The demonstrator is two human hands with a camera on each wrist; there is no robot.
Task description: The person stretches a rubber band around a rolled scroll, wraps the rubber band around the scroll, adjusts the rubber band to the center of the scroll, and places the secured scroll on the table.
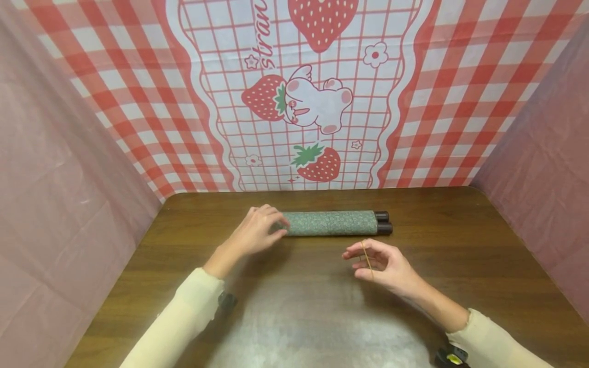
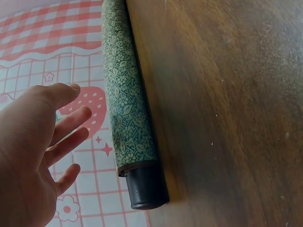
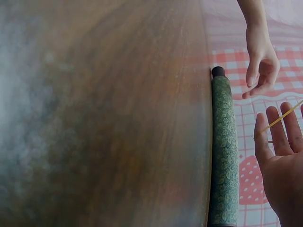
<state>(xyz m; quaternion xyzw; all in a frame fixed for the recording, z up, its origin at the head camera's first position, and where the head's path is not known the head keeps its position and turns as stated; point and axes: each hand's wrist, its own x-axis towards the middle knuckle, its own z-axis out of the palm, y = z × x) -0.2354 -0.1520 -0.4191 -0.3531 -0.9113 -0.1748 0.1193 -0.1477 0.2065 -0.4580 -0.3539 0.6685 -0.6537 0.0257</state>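
Observation:
A rolled scroll covered in green patterned cloth lies sideways on the table, with dark rod ends showing. My left hand hovers over the scroll's left end, fingers loosely bent; the left wrist view shows a gap between it and the cloth. A thin yellowish band loops round the spread fingers of my right hand, which is held in front of the scroll's right part, apart from it.
The brown wooden table has its far edge just behind the scroll. Beyond it hangs a red-and-white checked cloth with strawberry prints. Pink cloth hangs at the left side, and more at the right.

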